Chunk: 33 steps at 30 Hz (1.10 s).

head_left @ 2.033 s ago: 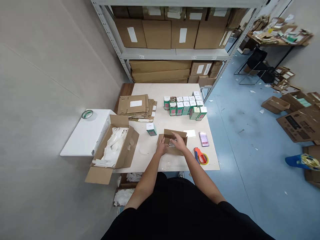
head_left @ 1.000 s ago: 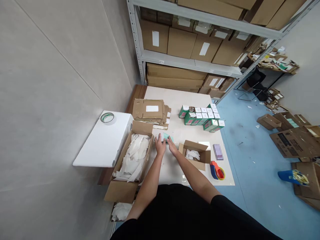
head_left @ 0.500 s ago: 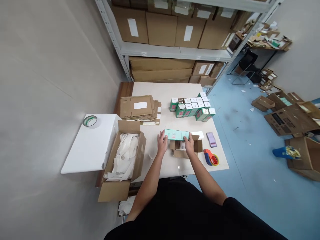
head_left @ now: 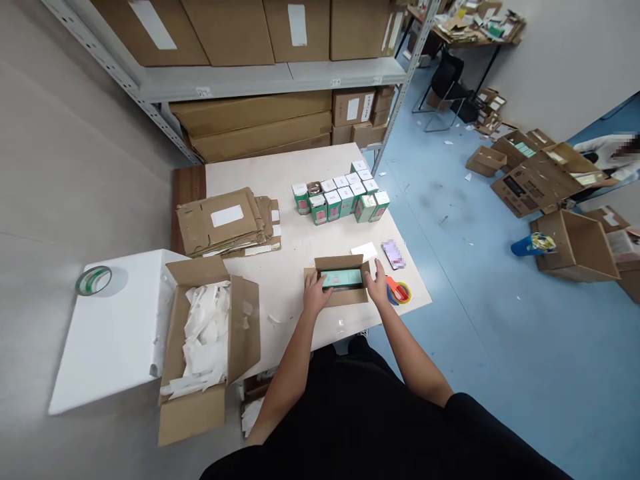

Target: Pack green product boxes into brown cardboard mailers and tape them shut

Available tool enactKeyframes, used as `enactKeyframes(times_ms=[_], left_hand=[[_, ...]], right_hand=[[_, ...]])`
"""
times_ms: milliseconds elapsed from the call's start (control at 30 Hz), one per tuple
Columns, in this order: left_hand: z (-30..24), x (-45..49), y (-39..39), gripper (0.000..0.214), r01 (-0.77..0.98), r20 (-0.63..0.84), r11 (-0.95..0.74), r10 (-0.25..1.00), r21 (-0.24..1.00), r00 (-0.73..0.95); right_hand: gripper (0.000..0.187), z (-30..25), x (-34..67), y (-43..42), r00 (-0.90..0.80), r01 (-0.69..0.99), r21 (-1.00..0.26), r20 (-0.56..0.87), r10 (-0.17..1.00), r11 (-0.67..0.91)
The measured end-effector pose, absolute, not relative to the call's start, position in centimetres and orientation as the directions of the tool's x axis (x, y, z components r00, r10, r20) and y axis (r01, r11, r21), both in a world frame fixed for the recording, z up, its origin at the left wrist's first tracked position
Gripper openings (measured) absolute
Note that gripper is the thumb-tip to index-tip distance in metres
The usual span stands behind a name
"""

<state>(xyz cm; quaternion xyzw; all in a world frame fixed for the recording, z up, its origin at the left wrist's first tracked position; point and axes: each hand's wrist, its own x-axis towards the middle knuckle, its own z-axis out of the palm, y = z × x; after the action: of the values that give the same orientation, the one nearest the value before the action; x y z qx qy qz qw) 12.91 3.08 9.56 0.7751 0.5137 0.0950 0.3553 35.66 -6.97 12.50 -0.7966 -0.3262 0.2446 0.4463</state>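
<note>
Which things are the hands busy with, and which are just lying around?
Busy with: the small brown box, with the left hand and right hand at its ends; the green box lying inside it.

Lying around: tape gun beside the right hand; bunch of green boxes; flat cardboard pile; big box of white paper; tape roll.

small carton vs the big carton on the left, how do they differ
The small carton holds one green box; the big carton holds loose white paper. The small carton is far smaller than the big carton. The left hand and right hand flank the small carton, not the big carton. Both are brown, flaps open.
</note>
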Motion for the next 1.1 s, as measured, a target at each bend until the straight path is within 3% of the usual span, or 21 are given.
enactKeyframes(times_ms=[100, 167, 300, 400, 733, 1100], left_hand=[[9.0, 12.4, 2.4, 0.086, 0.822, -0.370, -0.271, 0.792, 0.501, 0.486], [8.5, 12.6, 1.5, 0.082, 0.845, -0.375, -0.291, 0.797, 0.449, 0.474], [7.8, 13.7, -1.0, 0.028, 0.865, -0.218, -0.270, 0.896, 0.424, 0.387], [7.5, 14.8, -2.7, 0.011, 0.885, -0.172, -0.199, 0.940, 0.421, 0.294], [8.7, 14.9, -12.9, 0.012, 0.914, -0.060, -0.029, 0.996, 0.405, 0.059], [13.7, 5.5, -20.8, 0.016, 0.919, 0.087, 0.127, 0.981, 0.373, -0.171]], right_hand=[[0.073, 13.6, 36.5, -7.2, 0.600, 0.332, -0.887, -0.064, 0.798, -0.321], [0.071, 14.2, 37.0, -7.4, 0.556, 0.346, -0.892, -0.055, 0.829, -0.291], [0.068, 15.0, 38.0, -7.9, 0.455, 0.348, -0.903, -0.071, 0.888, -0.250], [0.064, 14.8, 38.5, -8.5, 0.364, 0.366, -0.909, -0.058, 0.929, -0.200], [0.054, 12.7, 36.4, -9.3, 0.009, 0.402, -0.915, 0.032, 0.999, 0.025], [0.051, 15.8, 24.4, -6.5, -0.337, 0.282, -0.926, 0.149, 0.930, 0.250]])
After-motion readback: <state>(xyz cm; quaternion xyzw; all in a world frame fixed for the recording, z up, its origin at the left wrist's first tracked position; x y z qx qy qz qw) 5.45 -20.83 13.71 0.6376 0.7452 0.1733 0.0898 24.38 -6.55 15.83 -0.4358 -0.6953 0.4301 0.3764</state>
